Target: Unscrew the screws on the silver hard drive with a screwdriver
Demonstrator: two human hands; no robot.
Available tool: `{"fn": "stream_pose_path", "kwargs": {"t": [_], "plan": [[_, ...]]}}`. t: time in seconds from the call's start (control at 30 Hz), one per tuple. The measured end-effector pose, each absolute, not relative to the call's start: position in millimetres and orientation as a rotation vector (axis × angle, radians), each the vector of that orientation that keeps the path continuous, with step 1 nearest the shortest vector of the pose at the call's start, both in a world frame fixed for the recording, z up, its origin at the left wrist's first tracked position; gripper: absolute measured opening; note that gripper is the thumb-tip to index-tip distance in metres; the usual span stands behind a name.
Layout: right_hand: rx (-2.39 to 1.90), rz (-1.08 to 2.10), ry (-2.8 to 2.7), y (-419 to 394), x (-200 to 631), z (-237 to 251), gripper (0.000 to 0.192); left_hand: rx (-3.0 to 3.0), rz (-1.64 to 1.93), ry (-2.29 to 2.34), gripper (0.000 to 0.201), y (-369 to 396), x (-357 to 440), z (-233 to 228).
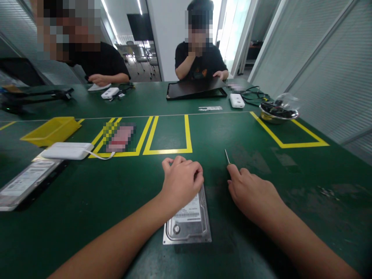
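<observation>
The left hand (pixel 182 180) is pressing down on a hard drive (pixel 188 223) lying on the green counter (pixel 87 201), while the right hand (pixel 252 192) is holding a thin screwdriver (pixel 227 156) just beside it.

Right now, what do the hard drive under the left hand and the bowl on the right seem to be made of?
The hard drive looks like bare metal, matte silver and cast, with a white paper label; the left hand rests on its far end. The bowl seems to be polished steel, since its rim shines and reflects light. The tool in the right hand shows a thin, probably metal, tip.
</observation>
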State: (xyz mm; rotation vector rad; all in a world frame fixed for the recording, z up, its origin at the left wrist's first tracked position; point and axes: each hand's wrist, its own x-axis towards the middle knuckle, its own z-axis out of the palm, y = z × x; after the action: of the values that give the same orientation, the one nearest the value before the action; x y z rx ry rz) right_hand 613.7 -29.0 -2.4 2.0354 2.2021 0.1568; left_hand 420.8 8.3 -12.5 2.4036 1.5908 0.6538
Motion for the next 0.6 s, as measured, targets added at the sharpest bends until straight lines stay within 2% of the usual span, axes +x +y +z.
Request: {"fn": "stream_pose_path", "kwargs": {"t": [0.2,0.43,0.6], "plan": [[2.225,0.491,2.291,-22,620,13,0.023,2.411,0.63,1.583,0.017,7,420,-11],[2.405,0.753,2.661,-16,632,8,0.033,2.407,0.628,1.592,0.018,8,420,-12],[2.384,0.948,2.942,-12,638,5,0.03,2.36,0.632,1.585,0.015,9,417,-12]]}}
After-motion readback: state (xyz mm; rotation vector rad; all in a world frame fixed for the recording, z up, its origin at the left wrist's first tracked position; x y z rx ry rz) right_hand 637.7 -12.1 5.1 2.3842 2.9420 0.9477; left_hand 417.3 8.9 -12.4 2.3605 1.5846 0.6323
